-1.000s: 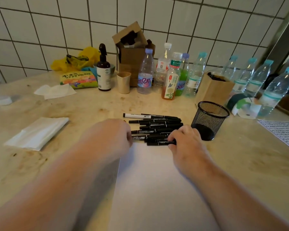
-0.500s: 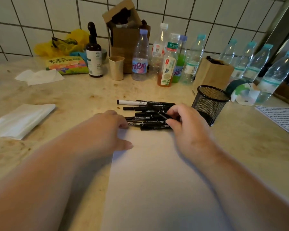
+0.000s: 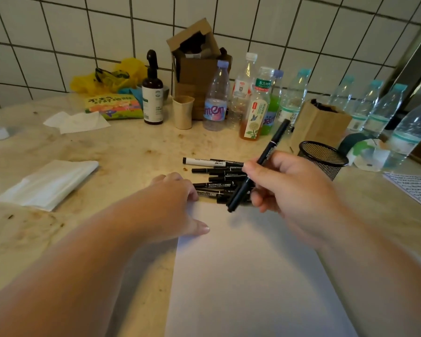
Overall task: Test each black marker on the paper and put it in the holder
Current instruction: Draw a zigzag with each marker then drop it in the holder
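Note:
My right hand (image 3: 292,190) grips one black marker (image 3: 272,144), tilted with its capped lower end above the top edge of the white paper (image 3: 248,276). Several black markers (image 3: 219,177) lie in a pile just beyond the paper, one with a white barrel (image 3: 199,161) at the far side. My left hand (image 3: 167,205) rests flat on the paper's top left corner, fingers spread, touching the near end of the pile. The black mesh holder (image 3: 322,158) stands to the right of the pile and looks empty.
Plastic bottles (image 3: 216,98) line the tiled wall, with a brown pump bottle (image 3: 152,93), a paper cup (image 3: 182,111) and cardboard boxes (image 3: 319,125). Folded white tissue (image 3: 49,182) lies at the left. A written sheet (image 3: 416,188) lies at the right edge.
My right hand has picked one marker out of the pile and lifted it, tilted, above the paper's top edge. My left hand slid onto the paper's corner.

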Tool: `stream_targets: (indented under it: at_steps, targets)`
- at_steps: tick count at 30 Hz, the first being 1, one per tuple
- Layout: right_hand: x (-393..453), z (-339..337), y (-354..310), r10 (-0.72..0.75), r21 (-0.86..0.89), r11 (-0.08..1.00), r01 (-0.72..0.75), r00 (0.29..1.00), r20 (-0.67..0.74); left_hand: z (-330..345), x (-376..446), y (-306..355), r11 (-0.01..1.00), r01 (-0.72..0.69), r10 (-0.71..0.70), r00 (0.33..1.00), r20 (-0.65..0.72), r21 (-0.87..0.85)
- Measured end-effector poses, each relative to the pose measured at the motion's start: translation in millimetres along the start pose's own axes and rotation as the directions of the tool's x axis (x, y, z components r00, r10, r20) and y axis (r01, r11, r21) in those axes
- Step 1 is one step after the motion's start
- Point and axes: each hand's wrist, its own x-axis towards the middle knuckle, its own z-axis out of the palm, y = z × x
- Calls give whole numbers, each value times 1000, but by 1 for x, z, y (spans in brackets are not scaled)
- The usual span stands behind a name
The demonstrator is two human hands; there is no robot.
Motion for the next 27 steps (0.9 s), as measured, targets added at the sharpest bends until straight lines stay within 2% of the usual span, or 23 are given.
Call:
stream_targets:
  at_steps: [3,6,8,18,23,27]
  targets:
    - [7,12,7,184,221,960,-174,983,-23,-3,0,1,999,13,-12,1000,23,-30]
    - [11,15,11,304,326,899,-291,953,11,-4,0,2,999,1,0,1000,17,-51]
    - [14,14,11,330,366,874,-321,943,39,-4,-1,1,999,-6,7,1000,23,-46]
    - [17,22,21,297,382,874,-299,953,68,-5,-4,5,1000,6,-6,1000,15,9]
    - [19,24,29,221,407,886,-221,974,49,-2,-6,5,999,-5,7,1000,-29,53]
    - [15,35,53,69,386,920,-71,997,21,-11,-8,14,986,-162,158,980,-124,-26]
